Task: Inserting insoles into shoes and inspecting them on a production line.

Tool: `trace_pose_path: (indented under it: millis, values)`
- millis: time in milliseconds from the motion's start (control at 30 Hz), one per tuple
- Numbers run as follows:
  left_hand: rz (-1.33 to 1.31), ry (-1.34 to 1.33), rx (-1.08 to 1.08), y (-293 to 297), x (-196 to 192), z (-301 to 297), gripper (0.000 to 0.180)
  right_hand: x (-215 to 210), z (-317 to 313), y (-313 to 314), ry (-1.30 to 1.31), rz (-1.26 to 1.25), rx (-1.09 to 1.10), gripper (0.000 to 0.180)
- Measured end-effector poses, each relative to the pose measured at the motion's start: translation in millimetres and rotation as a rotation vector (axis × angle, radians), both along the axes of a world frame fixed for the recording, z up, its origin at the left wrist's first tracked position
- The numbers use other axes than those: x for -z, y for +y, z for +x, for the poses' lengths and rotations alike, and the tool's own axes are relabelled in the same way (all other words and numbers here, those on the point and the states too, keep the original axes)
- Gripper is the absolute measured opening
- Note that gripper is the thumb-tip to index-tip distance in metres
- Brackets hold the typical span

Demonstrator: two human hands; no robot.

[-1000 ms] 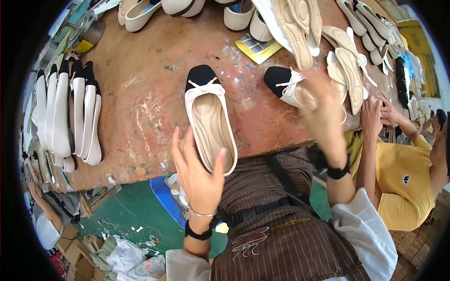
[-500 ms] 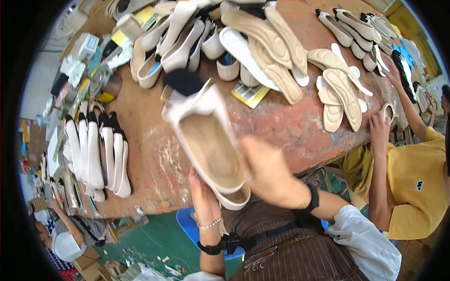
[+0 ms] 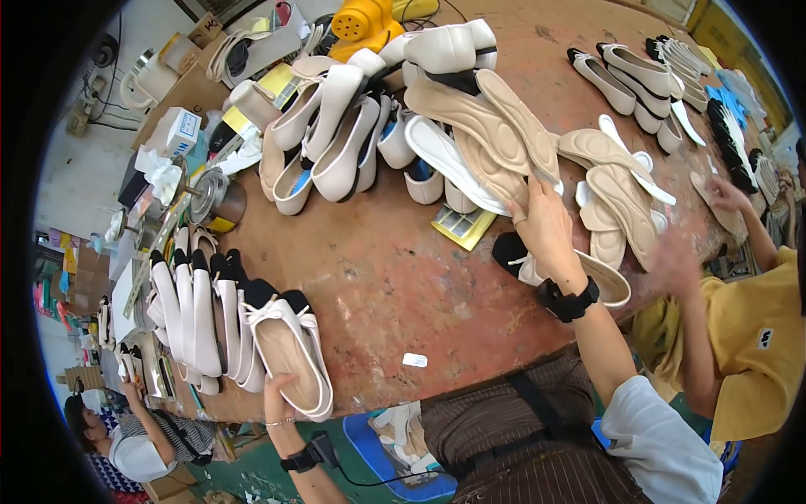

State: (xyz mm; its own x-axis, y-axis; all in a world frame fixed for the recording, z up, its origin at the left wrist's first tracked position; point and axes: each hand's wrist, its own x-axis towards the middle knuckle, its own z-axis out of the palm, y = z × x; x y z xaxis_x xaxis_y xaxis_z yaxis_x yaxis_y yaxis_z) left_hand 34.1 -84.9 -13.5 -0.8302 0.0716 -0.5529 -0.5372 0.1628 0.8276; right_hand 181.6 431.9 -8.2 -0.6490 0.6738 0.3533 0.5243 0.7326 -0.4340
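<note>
My left hand point(image 3: 281, 401) grips the heel end of a pale ballet flat point(image 3: 294, 357) with a black toe and a bow, its thumb inside. The flat lies at the right end of a row of similar shoes point(image 3: 193, 315) at the table's left. Farther right, my right hand point(image 3: 546, 227) closes its fingers on the near end of a beige insole point(image 3: 470, 118) in a heap of insoles. Just how many insoles it grips is hidden. Below my right wrist, another black-toed flat point(image 3: 606, 281) lies on the table, partly covered.
Pale shoes point(image 3: 344, 155) are piled behind, near a yellow machine point(image 3: 363, 25). More insoles point(image 3: 617, 197) lie at right, beside a co-worker in yellow point(image 3: 751, 336). A yellow-edged pack point(image 3: 463, 225), a small white label point(image 3: 415, 359) and a metal can point(image 3: 218, 197) are on the table.
The flat held before me has gone down to the left beside the row, my left hand still on it. My right hand has left it and reached up to the insoles.
</note>
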Motion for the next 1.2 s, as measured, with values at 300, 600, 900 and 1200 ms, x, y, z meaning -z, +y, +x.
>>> trace_pose_path:
  millis: [300, 600, 900, 1200]
  values:
    - [-0.703, 0.986, 0.277, 129.9, -78.6, 47.1, 0.049, -15.0, 7.1, 21.9, 0.324, -0.647, 0.042, 0.033]
    - [0.421, 0.492, 0.632, 332.0, -57.3, 54.2, 0.06, -52.7, 36.2, -46.9, 0.471, -1.337, -0.128, 0.021]
    - [0.295, 0.427, 0.429, 290.6, -50.2, 83.4, 0.036, -51.6, 60.8, -63.6, 0.336, -0.934, -0.189, 0.019]
    - [0.605, 0.011, 0.272, 212.3, -38.2, 80.5, 0.056, -59.1, 14.2, -85.7, 0.251, -0.863, -0.594, 0.075]
